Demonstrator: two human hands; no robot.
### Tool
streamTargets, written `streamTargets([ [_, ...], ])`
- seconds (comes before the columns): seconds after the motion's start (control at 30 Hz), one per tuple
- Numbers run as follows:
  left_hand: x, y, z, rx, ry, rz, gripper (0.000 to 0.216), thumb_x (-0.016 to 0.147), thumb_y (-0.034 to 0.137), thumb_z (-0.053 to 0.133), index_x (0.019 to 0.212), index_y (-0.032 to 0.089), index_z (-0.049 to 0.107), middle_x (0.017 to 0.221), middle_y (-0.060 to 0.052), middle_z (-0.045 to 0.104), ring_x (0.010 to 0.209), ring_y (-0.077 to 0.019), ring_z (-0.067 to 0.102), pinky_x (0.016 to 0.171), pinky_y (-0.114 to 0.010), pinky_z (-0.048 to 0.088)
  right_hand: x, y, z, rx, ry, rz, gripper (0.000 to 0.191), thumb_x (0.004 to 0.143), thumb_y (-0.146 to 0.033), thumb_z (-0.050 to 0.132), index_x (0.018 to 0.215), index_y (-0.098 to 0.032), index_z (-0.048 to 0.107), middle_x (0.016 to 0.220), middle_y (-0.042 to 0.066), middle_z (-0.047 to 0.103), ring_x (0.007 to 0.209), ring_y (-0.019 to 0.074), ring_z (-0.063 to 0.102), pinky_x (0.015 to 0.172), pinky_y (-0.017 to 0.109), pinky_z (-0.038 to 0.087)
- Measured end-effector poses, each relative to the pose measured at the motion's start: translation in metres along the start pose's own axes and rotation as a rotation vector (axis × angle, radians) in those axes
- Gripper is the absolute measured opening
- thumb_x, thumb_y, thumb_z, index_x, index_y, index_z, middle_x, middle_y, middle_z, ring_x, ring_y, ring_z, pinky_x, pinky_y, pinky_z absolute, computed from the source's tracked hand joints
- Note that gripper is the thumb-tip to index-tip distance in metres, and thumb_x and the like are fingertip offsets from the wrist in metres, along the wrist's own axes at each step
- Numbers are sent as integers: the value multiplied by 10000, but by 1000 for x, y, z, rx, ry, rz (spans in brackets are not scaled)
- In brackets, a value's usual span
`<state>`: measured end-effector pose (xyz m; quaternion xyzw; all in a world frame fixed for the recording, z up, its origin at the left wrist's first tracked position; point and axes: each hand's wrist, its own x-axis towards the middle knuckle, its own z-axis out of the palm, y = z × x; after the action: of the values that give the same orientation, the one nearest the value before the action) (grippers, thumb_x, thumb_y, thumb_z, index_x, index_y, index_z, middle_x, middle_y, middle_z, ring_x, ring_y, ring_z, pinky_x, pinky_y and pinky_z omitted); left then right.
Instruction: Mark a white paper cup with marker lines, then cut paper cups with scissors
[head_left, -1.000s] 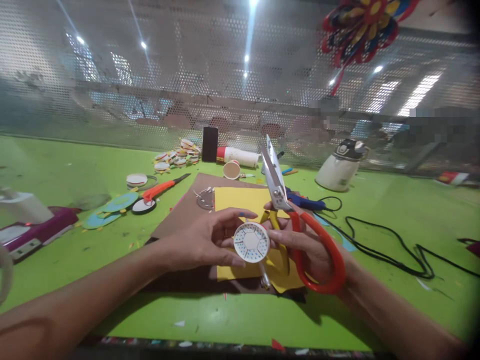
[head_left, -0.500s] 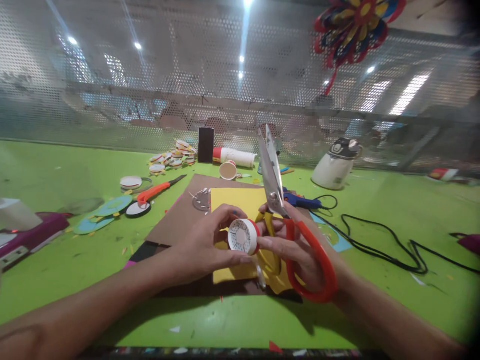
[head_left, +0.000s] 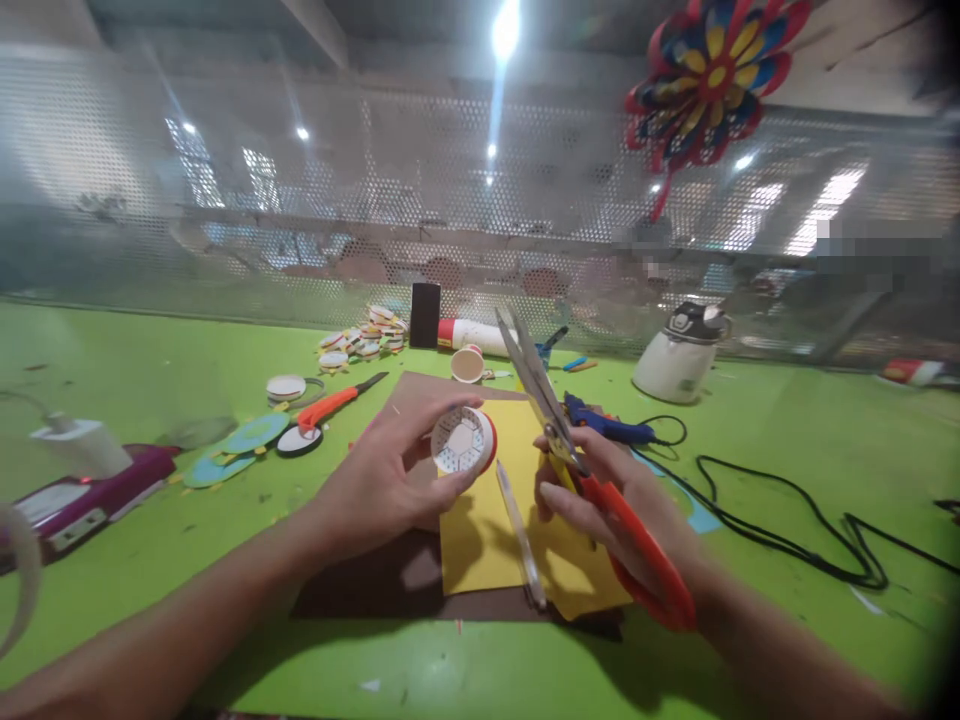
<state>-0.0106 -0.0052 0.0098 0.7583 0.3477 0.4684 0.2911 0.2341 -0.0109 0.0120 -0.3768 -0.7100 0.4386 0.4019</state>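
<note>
My left hand pinches a small round cut-down paper cup, white inside with a red rim, and holds it above the brown board. My right hand grips large scissors with orange and yellow handles; the blades point up and away and are slightly parted. The two hands are a little apart. A yellow paper sheet lies under them on the board, with a clear stick lying on it.
On the green table lie a blue glue gun with a black cord, an orange knife, paper discs, cup pieces, a paper cup, a white kettle and a purple device. A mesh wall stands behind.
My left hand has lifted the cup piece up and left, away from my right hand. The scissors have tilted left and lower. The clear stick now shows on the yellow sheet.
</note>
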Motion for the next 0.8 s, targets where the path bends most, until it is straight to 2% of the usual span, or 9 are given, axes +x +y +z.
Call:
streamTargets([
  [0.07, 2, 4, -7, -105, 48, 4, 480, 855, 301, 707, 1315, 248, 580, 1413, -91, 548, 1301, -285, 526, 1101, -405, 439, 0, 3, -3, -52, -24, -55, 338, 850, -436, 703, 1074, -239, 544, 746, -10, 603, 672, 150, 559, 617, 279, 483],
  [0.17, 5, 8, -15, -224, 123, 23, 535, 818, 272, 745, 1325, 227, 579, 1362, -101, 580, 1250, -275, 561, 1102, -421, 439, 1, 13, -7, -102, -71, -134, 314, 901, -484, 617, 1082, -241, 533, 773, -4, 566, 679, 152, 519, 623, 284, 449],
  [0.27, 8, 8, -22, -384, 158, 10, 661, 777, 246, 787, 1381, 246, 518, 1261, -94, 648, 1159, -256, 616, 1021, -404, 506, 3, 22, -9, -178, -76, -145, 287, 919, -483, 579, 1090, -255, 539, 802, 4, 560, 699, 165, 515, 633, 290, 444],
  [0.37, 11, 2, -26, -620, 151, -92, 566, 799, 291, 773, 1321, 232, 562, 1145, -99, 690, 1052, -257, 674, 842, -349, 581, 4, 27, -11, -232, -29, -139, 244, 938, -474, 542, 1060, -263, 551, 787, 2, 553, 681, 170, 517, 616, 290, 444],
  [0.5, 15, -8, -26, -778, 64, -225, 433, 866, 388, 697, 1231, 173, 608, 1121, -125, 687, 1000, -274, 710, 800, -345, 580, 5, 31, -15, -326, -2, -142, 269, 952, -466, 529, 1111, -249, 540, 809, 12, 588, 697, 174, 550, 608, 283, 447],
  [0.57, 15, -10, -23, -660, 55, -243, 494, 863, 405, 698, 1273, 163, 566, 1096, -130, 687, 965, -262, 709, 753, -333, 572, 5, 32, -16, -328, 27, -137, 291, 941, -469, 549, 1126, -245, 539, 806, 8, 601, 696, 170, 561, 606, 276, 454],
  [0.63, 13, -10, -18, -415, 88, -213, 601, 831, 373, 735, 1344, 174, 493, 1088, -121, 682, 966, -251, 693, 764, -342, 565, 5, 30, -15, -298, 68, -110, 304, 918, -481, 577, 1101, -240, 550, 788, 2, 609, 683, 165, 568, 604, 272, 462],
  [0.8, 3, -12, -9, 264, 124, 20, 730, 807, 337, 741, 1437, 255, 380, 1241, -108, 617, 1136, -276, 617, 995, -467, 493, 4, 15, -6, -232, 143, 17, 341, 842, -488, 674, 1040, -225, 588, 766, 3, 641, 677, 162, 584, 610, 270, 472],
])
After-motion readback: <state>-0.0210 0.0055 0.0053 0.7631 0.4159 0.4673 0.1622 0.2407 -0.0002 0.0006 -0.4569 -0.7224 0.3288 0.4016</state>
